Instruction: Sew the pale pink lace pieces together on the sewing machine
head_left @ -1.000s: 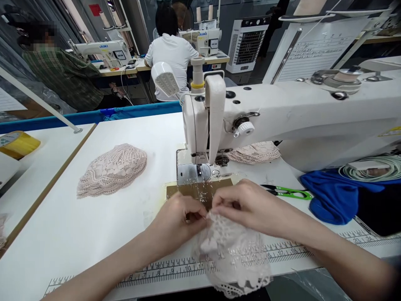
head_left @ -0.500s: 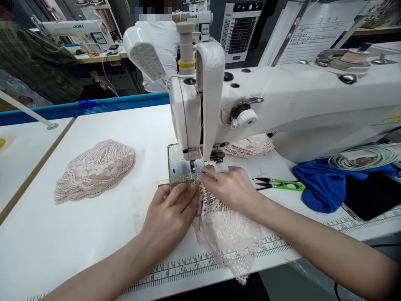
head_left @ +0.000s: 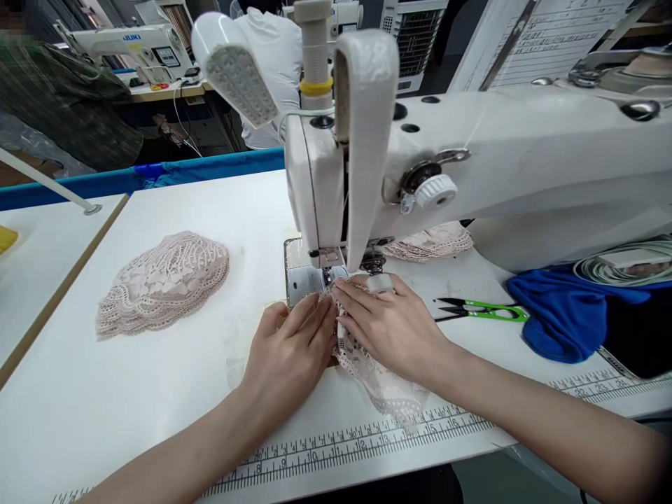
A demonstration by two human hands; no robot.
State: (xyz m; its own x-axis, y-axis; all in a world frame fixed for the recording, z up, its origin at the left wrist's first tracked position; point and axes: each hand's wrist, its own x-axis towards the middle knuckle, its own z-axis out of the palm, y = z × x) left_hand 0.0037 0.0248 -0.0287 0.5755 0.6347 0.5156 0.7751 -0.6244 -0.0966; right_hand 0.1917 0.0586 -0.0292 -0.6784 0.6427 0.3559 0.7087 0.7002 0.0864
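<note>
A pale pink lace piece (head_left: 386, 385) lies under my hands at the needle of a white sewing machine (head_left: 325, 189), its loose end trailing over the printed ruler toward the table's front edge. My left hand (head_left: 294, 350) presses its fingertips onto the lace just in front of the metal needle plate (head_left: 302, 269). From the other side, my right hand (head_left: 391, 322) lies over the lace, fingers together and tips near the presser foot. Both hands grip the lace's edge at the seam; the exact pinch is hidden beneath the fingers.
A stack of lace pieces (head_left: 165, 283) lies to the left, and another lace stack (head_left: 433, 241) sits behind the needle. Green thread snips (head_left: 483, 310), a blue cloth (head_left: 561, 315) and a dark phone (head_left: 638, 336) are at the right. Two people sit beyond the blue-edged table.
The lace has moved forward under the needle, and its trailing end has drawn up from the table edge. My right hand has flattened over it. The view has shifted slightly.
</note>
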